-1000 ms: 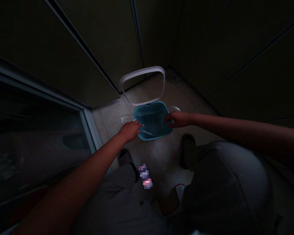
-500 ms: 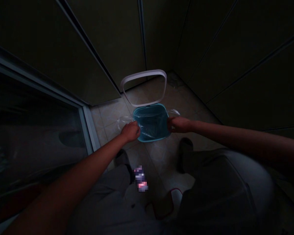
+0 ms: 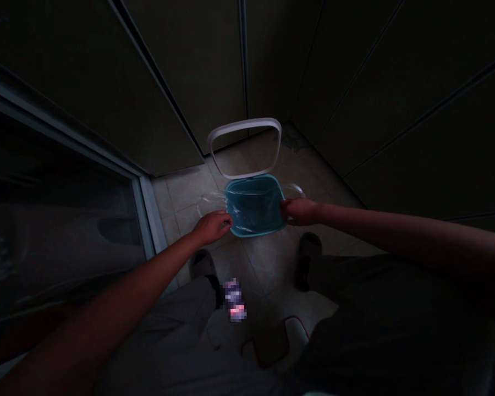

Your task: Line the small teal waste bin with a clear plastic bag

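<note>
A teal trash bin (image 3: 256, 235) stands on the tiled floor, seen from above. Inside it lies a clear plastic bag (image 3: 247, 208), whose loose edges spill over both sides of the rim. Hinged up behind the bin is a pale ring-shaped frame (image 3: 244, 123). My left hand (image 3: 213, 226) is closed in a pinch on the bag at the left rim. At the right rim my right hand (image 3: 300, 211) also has its fingers closed on the bag; its fingertips are partly hidden against the bin.
Dark panels (image 3: 181, 60) meet in a corner behind the bin. A framed glass door (image 3: 142, 203) stands at the left. My slippered feet (image 3: 203, 265) flank a pixelated object (image 3: 234, 300) on the tiled floor (image 3: 258, 258). A red-edged item lies below.
My left hand has shifted slightly left and down, from over the rim to its outer side. The right hand stays at its side of the bin. The view has shifted a little.
</note>
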A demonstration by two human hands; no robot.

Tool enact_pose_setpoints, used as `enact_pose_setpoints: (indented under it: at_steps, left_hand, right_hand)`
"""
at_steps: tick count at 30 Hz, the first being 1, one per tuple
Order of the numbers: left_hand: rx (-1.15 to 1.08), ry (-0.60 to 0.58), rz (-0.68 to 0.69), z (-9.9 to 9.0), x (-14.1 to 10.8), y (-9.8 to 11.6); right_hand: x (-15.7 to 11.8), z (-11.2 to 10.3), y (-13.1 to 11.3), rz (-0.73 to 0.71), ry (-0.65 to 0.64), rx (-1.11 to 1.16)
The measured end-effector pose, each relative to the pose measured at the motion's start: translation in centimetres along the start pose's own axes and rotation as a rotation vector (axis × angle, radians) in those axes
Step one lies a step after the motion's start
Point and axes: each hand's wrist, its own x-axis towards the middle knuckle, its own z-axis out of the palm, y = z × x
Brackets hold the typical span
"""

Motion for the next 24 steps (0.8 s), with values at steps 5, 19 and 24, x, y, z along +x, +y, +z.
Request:
enact_pose_setpoints:
  at_steps: [5,19,24]
  left_hand:
    - [-0.031,-0.077,0.081,0.3,-0.8,-0.5]
    - [0.052,-0.167,0.092,0.5,-1.9,-1.1]
    - [0.113,-0.211,0.089,0.0,-1.5,0.0]
  right_hand:
    - [-0.8,0.2,-0.1,0.015,0.057,0.03]
    - [-1.7,1.4,0.2,0.088,0.013,0.06]
    - [-1.5,1.7,-0.1,0.122,-0.007,0.091]
